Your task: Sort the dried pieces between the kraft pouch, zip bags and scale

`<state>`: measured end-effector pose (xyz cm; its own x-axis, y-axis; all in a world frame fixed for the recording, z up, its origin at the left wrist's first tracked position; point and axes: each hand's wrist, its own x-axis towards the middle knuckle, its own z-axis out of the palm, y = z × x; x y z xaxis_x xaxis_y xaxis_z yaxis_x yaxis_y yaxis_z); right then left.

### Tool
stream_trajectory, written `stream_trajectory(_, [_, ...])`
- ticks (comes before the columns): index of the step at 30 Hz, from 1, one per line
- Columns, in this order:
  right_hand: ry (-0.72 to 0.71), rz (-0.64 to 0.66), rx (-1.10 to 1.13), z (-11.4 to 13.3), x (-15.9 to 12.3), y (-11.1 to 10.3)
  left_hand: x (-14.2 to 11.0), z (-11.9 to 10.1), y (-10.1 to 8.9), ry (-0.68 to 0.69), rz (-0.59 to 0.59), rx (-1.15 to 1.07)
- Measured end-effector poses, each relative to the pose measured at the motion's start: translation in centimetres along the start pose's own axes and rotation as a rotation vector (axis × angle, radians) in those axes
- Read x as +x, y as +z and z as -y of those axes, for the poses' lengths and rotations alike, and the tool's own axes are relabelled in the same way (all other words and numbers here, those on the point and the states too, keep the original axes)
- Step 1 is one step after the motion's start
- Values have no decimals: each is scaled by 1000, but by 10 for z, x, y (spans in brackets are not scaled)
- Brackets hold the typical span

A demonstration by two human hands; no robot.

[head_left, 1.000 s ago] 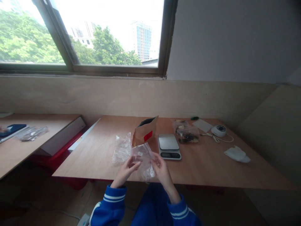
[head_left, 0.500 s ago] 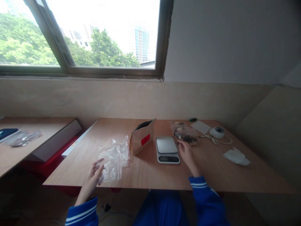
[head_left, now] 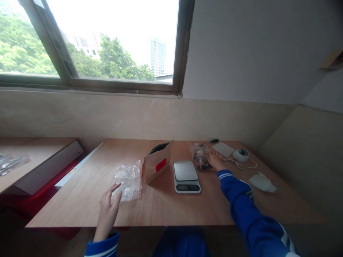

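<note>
My left hand [head_left: 108, 207] rests flat on the wooden table [head_left: 166, 210], fingers stretched out, its fingertips touching the near edge of a pile of clear plastic bags [head_left: 128, 179]. My right hand [head_left: 215, 160] reaches across to the far right and lies on a clear bag of dark and pale contents [head_left: 199, 157]; its fingers are partly hidden. Between the hands stand a brown paper bag with a red label [head_left: 156, 165], open at the top, and a small digital scale [head_left: 185, 176].
Behind the filled bag lie a white card [head_left: 223, 148], a green pen [head_left: 214, 141] and a round white device with a cord [head_left: 240, 155]. A crumpled white tissue [head_left: 261, 182] lies at the right. A second table [head_left: 32, 160] stands to the left, under the window.
Both hands held a clear bag near the table's front edge. The left laid it on the pile at left; the right reached out to the filled bag beyond the scale.
</note>
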<state>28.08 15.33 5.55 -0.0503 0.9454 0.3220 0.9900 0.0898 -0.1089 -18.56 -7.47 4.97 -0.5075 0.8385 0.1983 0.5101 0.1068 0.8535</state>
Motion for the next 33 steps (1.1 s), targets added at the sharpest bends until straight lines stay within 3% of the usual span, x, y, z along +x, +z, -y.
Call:
stream_trajectory(3, [40, -10, -30, -3, -10, -18, -12, -10, -1, -3, 58, -43])
stream_trajectory(7, [-4, 23, 138, 13, -37, -64, -20, -48, 8, -60, 207, -254])
stream_trajectory(10, [-59, -9, 408, 54, -67, -100, -33, -84, 28, -95, 377, -442])
stream_trajectory(13, [-61, 72, 675, 112, -101, -118, -56, -112, 53, -73, 536, -574])
stream_trajectory(15, [-52, 161, 828, 150, -122, -115, -71, -121, 68, -62, 619, -637])
stream_trajectory(17, [-8, 170, 948, 184, -142, -100, -80, -122, 78, -60, 696, -676])
stream_trajectory(21, [157, 103, 1141, 229, -177, -59, -79, -103, 83, -133, 674, -645])
stream_trajectory(23, [168, 118, 1203, 238, -188, -47, -73, -90, 83, -169, 624, -641])
stream_trajectory(26, [58, 123, 1225, 238, -194, -44, -66, -77, 84, -237, 570, -654])
stream_trajectory(29, [-45, 138, 1201, 232, -194, -49, -66, -74, 87, -308, 575, -673])
stream_trajectory(33, [-21, 193, 1180, 225, -195, -47, -69, -73, 91, -400, 618, -654])
